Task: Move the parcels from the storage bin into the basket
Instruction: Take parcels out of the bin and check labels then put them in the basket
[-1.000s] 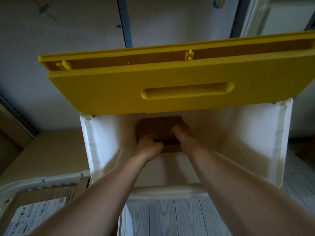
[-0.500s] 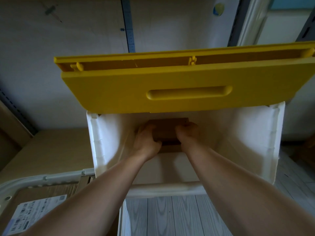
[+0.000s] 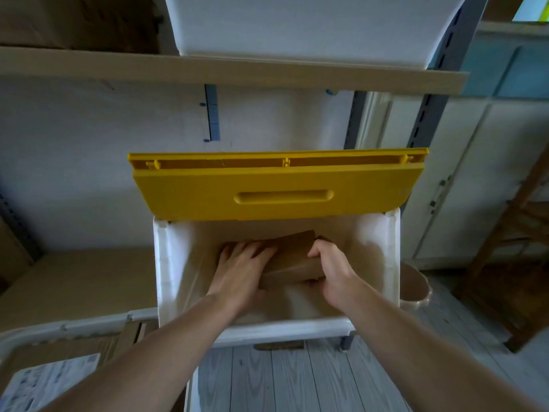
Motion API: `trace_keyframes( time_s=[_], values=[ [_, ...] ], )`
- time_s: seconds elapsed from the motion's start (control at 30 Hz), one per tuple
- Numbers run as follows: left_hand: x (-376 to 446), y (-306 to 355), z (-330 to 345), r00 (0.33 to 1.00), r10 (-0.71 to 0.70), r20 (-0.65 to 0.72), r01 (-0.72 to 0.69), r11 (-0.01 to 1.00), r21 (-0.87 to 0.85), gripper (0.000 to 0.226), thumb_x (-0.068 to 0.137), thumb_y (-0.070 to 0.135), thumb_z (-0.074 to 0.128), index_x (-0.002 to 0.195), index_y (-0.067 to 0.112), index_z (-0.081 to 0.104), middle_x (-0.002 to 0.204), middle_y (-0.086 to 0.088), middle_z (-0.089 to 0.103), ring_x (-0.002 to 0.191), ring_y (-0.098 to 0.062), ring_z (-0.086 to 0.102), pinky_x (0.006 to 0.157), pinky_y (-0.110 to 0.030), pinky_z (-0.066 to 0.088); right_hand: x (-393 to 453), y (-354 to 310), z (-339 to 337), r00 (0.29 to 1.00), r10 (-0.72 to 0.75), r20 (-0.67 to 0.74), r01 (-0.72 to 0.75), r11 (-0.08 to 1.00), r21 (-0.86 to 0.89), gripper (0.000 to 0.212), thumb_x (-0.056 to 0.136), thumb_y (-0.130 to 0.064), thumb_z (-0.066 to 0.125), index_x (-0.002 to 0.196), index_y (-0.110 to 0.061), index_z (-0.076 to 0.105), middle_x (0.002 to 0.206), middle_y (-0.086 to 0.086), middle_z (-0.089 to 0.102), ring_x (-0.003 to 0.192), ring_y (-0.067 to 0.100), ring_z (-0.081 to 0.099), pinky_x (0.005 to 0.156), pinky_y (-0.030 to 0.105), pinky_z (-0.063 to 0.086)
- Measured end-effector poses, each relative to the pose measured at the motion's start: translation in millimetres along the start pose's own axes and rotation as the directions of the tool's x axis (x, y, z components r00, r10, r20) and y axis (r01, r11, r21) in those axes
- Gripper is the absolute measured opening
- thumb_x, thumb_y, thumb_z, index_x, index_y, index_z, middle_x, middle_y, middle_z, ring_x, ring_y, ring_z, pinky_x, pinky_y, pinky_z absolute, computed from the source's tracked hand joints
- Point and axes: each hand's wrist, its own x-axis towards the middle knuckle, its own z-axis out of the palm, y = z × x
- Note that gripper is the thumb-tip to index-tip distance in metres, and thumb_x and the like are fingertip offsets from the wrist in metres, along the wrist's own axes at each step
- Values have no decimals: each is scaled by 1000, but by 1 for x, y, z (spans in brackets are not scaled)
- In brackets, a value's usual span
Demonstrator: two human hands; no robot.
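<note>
Hands, left hand (image 3: 240, 270) and right hand (image 3: 332, 273), grip brown parcel (image 3: 292, 257).

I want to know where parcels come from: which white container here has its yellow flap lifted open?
The middle storage bin, where both hands grip a brown parcel under the raised yellow flap; the upper-shelf bin shows none.
</note>
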Motion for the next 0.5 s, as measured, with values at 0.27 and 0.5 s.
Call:
trace_keyframes(
  time_s=[0.27, 0.5],
  values=[
    [-75, 3, -56, 991, 56, 120, -37, 986, -161, 111, 68, 82, 66, 156, 50, 6, 163, 14, -24, 152, -15, -17, 126, -53, 5, -60, -1, -42, 998, -54, -17, 56, 992, 117, 34, 82, -1, 42, 105, -14, 63, 104, 19, 63, 95, 35, 58, 84, 46, 50],
    [-139, 0, -88, 980, -148, 132, 188, 475, -860, 72, 67, 87, 57, 133, 72, 31, 157, 21, 33, 134, -3, 46, 116, -43, 35, -105, -3, -58, 950, -160, 270, 87, 961, 262, 73, 65, -3, 39, 135, -17, 59, 127, 18, 66, 108, 37, 59, 75, 43, 52]
  ],
)
